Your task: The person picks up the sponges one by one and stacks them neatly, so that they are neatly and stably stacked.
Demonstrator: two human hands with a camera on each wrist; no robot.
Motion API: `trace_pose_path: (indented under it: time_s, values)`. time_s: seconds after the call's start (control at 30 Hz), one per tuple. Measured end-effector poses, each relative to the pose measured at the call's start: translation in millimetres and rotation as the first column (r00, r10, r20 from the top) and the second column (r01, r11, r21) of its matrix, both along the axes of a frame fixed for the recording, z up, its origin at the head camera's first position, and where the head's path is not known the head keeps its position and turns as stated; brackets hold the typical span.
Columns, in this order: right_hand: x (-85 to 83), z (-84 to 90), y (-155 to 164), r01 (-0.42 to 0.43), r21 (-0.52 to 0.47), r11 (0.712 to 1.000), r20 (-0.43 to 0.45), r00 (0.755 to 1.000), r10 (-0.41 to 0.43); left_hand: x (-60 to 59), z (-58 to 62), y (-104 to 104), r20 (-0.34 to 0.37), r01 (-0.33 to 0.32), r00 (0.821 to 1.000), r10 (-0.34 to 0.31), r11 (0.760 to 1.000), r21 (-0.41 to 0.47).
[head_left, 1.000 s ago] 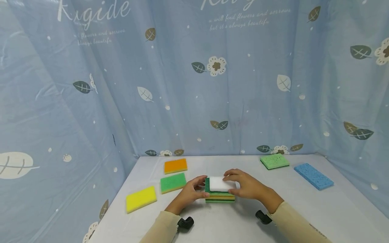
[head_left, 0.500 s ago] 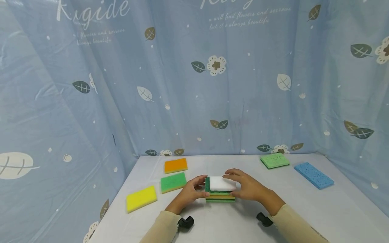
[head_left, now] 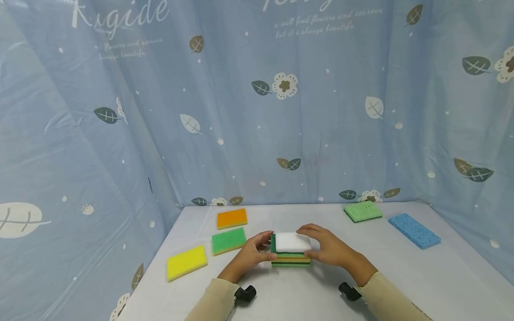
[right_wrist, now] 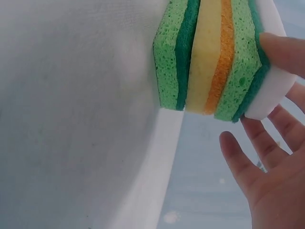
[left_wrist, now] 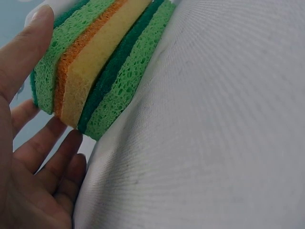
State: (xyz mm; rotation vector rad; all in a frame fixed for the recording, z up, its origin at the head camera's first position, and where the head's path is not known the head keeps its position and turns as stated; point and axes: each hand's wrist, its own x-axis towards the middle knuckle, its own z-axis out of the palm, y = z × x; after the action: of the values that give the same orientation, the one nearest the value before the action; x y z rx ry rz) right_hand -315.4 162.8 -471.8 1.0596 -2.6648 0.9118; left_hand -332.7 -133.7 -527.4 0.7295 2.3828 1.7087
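Note:
In the head view, a stack of sponges (head_left: 291, 259) stands mid-table. From the bottom it shows light green with dark green, yellow with orange, then light green with dark green. A white sponge (head_left: 293, 242) lies on top, set slightly right of the dark green layer's left edge. My left hand (head_left: 252, 253) holds the stack's left end, thumb in front and fingers at the end and behind. My right hand (head_left: 327, 246) grips the white sponge at its right end. Its thumb (right_wrist: 281, 50) presses the front edge of the white sponge and the dark green layer.
To the left lie an orange sponge (head_left: 232, 219), a green sponge (head_left: 229, 241) and a yellow sponge (head_left: 187, 263). A light green sponge (head_left: 363, 211) and a blue sponge (head_left: 414, 230) lie at the back right. A patterned blue curtain (head_left: 241, 133) hangs behind the table.
The right thumb has shifted slightly right and down along the front of the white sponge. The left hand and the stack stay in place.

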Motion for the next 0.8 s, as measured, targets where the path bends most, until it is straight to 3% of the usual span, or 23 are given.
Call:
trace_pose_path:
  time_s: [0.8]
  values:
    - [0.3, -1.7, -1.0, 0.031, 0.018, 0.999, 0.032, 0.999, -0.032, 1.0, 1.1, -0.6, -0.021, 0.004, 1.000, -0.004, 1.000, -0.023]
